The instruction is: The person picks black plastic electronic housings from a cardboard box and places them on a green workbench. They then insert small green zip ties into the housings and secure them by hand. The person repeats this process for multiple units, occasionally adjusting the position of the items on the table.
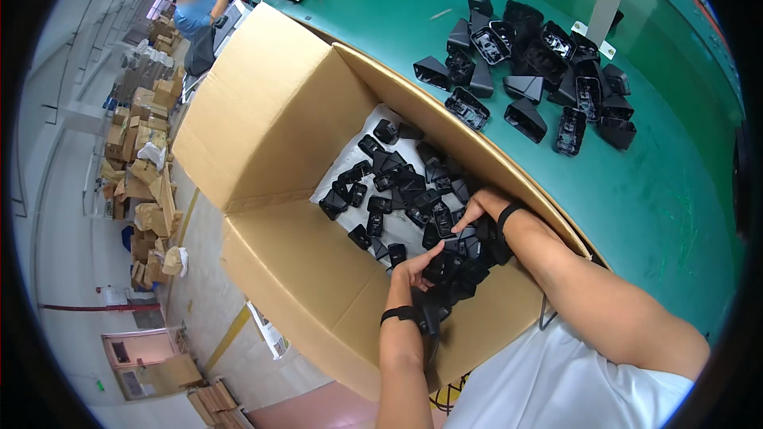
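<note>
Seemingly midway, we had parts (443, 218) in the box (290, 250) and on the table (652, 199), left hand (412, 270) and right hand (475, 210) half-curled, grip unclear.

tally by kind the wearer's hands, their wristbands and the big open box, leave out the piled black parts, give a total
Bare hands: 2 (left hand, right hand)
Black wristbands: 2
Large open brown cardboard box: 1
Total: 5
</note>
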